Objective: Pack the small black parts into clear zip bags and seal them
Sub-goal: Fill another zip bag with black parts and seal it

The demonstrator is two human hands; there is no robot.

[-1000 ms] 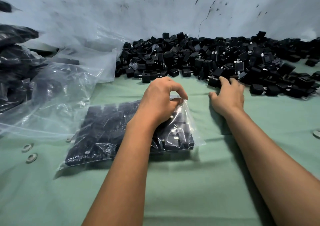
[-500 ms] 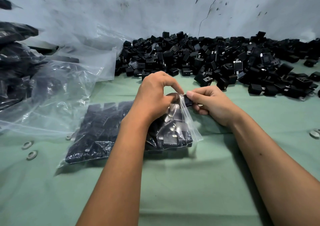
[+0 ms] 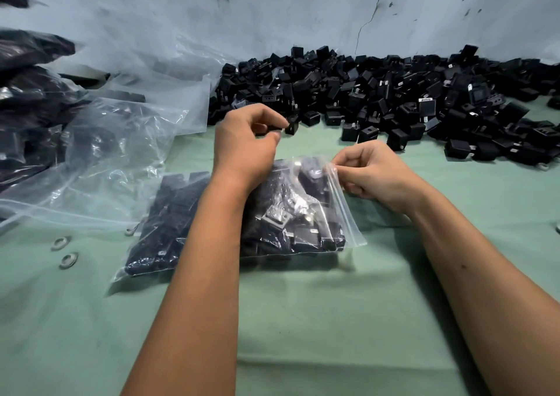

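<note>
A clear zip bag [image 3: 306, 226] full of small black parts lies on the green cloth in front of me. My right hand [image 3: 371, 173] pinches the bag's zip edge at its far right corner. My left hand [image 3: 245, 142] hovers just beyond the bag, with thumb and fingers curled round what looks like one small black part [image 3: 270, 129]. A large pile of loose black parts [image 3: 394, 92] stretches along the wall behind the hands. My left forearm covers the middle of the bag.
Empty clear bags [image 3: 121, 141] lie crumpled at the left, with filled bags of black parts [image 3: 24, 117] stacked beyond them. Two metal washers [image 3: 65, 256] sit on the green cloth [image 3: 303, 320] at the near left. A pale wall stands behind.
My right hand came back from the pile to the bag's mouth and now pinches its zip edge. My left hand let go of the bag's mouth and rose toward the pile.
</note>
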